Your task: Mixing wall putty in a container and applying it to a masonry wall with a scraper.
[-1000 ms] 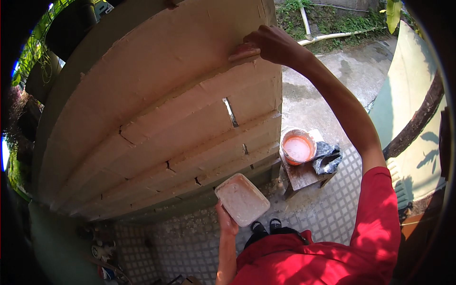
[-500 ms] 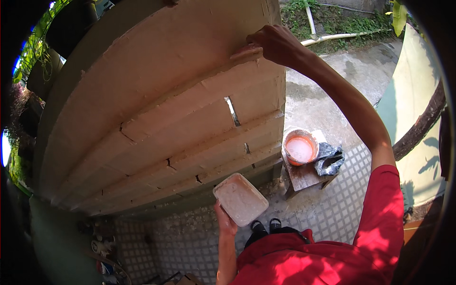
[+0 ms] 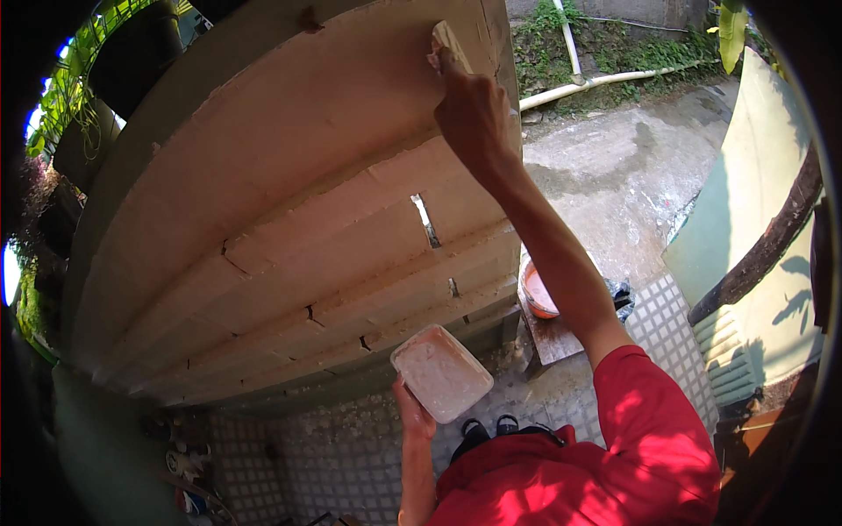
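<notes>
My left hand (image 3: 414, 409) grips a rectangular pale tub (image 3: 468, 353) by its side, fingers closed on it. A layer of pinkish paste (image 3: 436, 373) lies inside. My right hand (image 3: 478, 118) is raised to the upper right of a large pinkish-beige panel (image 3: 307, 114). Its fingers are wrapped round a flat pale spreader (image 3: 453, 46) with pinkish paste on it; whether it touches the panel I cannot tell. Stepped ridges cross the panel, with dark cracks and a narrow see-through slot (image 3: 425, 219).
A bucket of pinkish liquid (image 3: 537, 294) stands on a small wooden stool (image 3: 557, 344), partly behind my right forearm. Crumpled dark plastic (image 3: 624, 300) shows beside it. Tiled floor (image 3: 351, 456) lies below; a tree trunk (image 3: 772, 245) leans at the right.
My right hand has moved up and slightly left, from the ridge to the panel's upper part, turning the spreader upward. My forearm now covers part of the bucket. The tub has barely shifted.
</notes>
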The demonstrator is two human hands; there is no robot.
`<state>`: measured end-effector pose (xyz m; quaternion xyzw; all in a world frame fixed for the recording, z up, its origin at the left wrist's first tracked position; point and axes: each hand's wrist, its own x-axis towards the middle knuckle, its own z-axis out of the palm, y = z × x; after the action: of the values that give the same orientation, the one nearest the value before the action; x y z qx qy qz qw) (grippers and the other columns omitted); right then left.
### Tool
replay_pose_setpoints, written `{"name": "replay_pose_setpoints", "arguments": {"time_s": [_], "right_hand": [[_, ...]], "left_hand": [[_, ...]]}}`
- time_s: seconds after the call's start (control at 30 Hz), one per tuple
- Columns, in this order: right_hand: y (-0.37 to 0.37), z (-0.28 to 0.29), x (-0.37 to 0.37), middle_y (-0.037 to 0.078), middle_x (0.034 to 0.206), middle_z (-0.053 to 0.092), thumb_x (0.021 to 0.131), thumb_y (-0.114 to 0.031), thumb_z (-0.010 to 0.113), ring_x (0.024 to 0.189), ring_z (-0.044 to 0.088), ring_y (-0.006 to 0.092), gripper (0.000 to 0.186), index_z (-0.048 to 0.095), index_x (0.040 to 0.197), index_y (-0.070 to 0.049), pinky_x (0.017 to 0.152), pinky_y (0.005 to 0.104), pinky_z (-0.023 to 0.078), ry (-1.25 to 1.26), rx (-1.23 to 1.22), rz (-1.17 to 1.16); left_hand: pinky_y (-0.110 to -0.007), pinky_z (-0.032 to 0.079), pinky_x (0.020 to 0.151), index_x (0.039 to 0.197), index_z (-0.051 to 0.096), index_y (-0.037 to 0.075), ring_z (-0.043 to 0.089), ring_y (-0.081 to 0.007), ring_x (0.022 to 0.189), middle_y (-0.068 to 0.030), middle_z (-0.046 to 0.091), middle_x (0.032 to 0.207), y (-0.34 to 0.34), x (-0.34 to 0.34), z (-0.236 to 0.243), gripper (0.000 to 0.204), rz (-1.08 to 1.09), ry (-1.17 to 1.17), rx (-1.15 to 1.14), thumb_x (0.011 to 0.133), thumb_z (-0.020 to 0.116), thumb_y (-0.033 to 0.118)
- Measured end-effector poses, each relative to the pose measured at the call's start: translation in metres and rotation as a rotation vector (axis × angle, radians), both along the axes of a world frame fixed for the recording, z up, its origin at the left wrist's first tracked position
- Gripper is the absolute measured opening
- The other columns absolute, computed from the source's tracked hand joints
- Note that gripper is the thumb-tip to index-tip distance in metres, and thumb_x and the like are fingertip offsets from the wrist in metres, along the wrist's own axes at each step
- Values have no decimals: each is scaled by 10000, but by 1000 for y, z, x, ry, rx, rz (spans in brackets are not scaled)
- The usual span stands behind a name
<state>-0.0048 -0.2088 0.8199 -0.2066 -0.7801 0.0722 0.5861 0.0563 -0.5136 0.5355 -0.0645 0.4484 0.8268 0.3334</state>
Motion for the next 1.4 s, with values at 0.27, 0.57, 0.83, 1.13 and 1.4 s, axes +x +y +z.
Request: {"name": "replay_pose_setpoints", "arguments": {"time_s": [0.27, 0.57, 0.83, 1.13, 1.4], "right_hand": [[-50, 13, -14, 225, 754, 665, 754, 63, 521, 704, 678, 380, 473, 577, 1213, -38, 620, 487, 537, 48, -31, 252], [-21, 27, -10, 259, 804, 666, 793, -2, 543, 755, 673, 422, 381, 620, 1157, -87, 676, 515, 551, 43, -197, -35], [-39, 33, -5, 238, 804, 668, 750, 33, 537, 725, 674, 402, 453, 623, 1178, -87, 635, 485, 540, 42, -123, 117], [-57, 19, -43, 226, 810, 676, 765, 23, 545, 755, 678, 391, 461, 654, 1186, -129, 661, 460, 552, 30, 79, 27], [-93, -37, 53, 40, 869, 699, 871, -111, 658, 858, 605, 63, 222, 641, 1050, 18, 770, 266, 498, -326, -183, 964]], "left_hand": [[-372, 441, 1011, 1334, 494, 105, 558, -232, 1189, -43, 572, 1304, -3, -3, -5, 540, 18, 14, 37, 961, 348, 468], [-379, 452, 992, 1318, 512, 112, 560, -236, 1182, -41, 577, 1296, -21, -1, -7, 532, 40, -1, 51, 950, 376, 472], [-376, 444, 1004, 1317, 510, 96, 559, -237, 1184, -46, 582, 1290, -17, -5, 0, 530, 41, 19, 90, 955, 364, 454], [-379, 438, 1020, 1341, 491, 89, 561, -227, 1192, -56, 579, 1300, -19, 5, 6, 562, 52, 4, 5, 961, 336, 472], [-367, 431, 1031, 1380, 442, 71, 544, -214, 1223, -71, 549, 1341, -16, -14, 21, 639, -35, 27, 15, 972, 295, 540]]}}
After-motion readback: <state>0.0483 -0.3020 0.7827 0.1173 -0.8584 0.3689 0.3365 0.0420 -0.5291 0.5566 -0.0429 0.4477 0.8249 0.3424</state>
